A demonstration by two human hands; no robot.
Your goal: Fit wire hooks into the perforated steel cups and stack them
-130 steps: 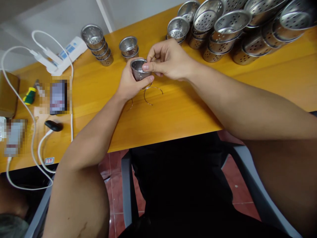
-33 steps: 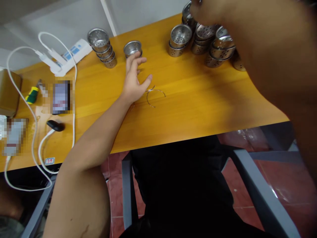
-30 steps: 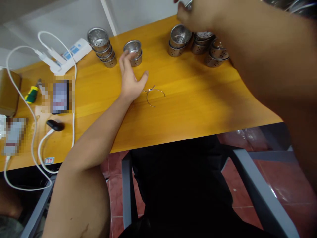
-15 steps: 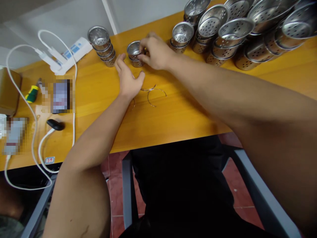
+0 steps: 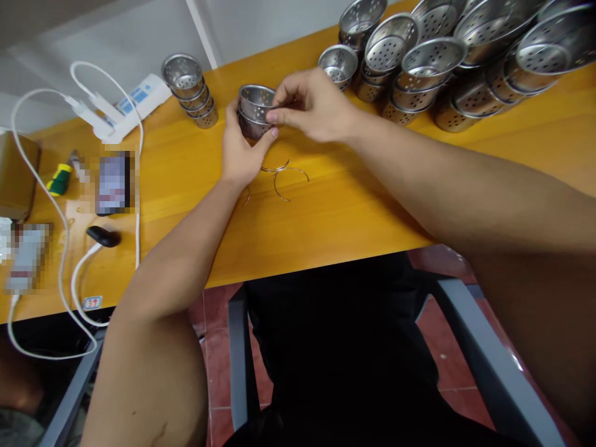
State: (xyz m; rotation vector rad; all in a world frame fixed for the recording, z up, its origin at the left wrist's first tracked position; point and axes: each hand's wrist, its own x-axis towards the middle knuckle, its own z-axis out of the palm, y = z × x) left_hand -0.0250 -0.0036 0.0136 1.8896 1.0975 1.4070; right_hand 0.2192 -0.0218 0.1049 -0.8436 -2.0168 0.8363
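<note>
On the desk (image 5: 344, 230), the left hand (image 5: 239, 146) clasps its fingers around the lower cup (image 5: 251, 127), the right hand (image 5: 321, 108) pinches the upper cup (image 5: 255, 105), already stacked, while bent wires (image 5: 275, 185) lie loose.

The left hand (image 5: 243, 148) has most fingers hidden behind the stacked cups (image 5: 255, 110), the right hand (image 5: 319, 108) covers their rim's right part, the rightmost cup (image 5: 542, 59) and the left box (image 5: 16, 177) are cut off at the view's edges, and the phone (image 5: 112, 183) is blurred.

The left hand (image 5: 242, 146) curls, thumb (image 5: 266, 140) spread; the right hand (image 5: 313, 105) pinches, fingers (image 5: 289, 88) bent; left arm (image 5: 181, 251) and right arm (image 5: 419, 171) reach forward, bare.
</note>
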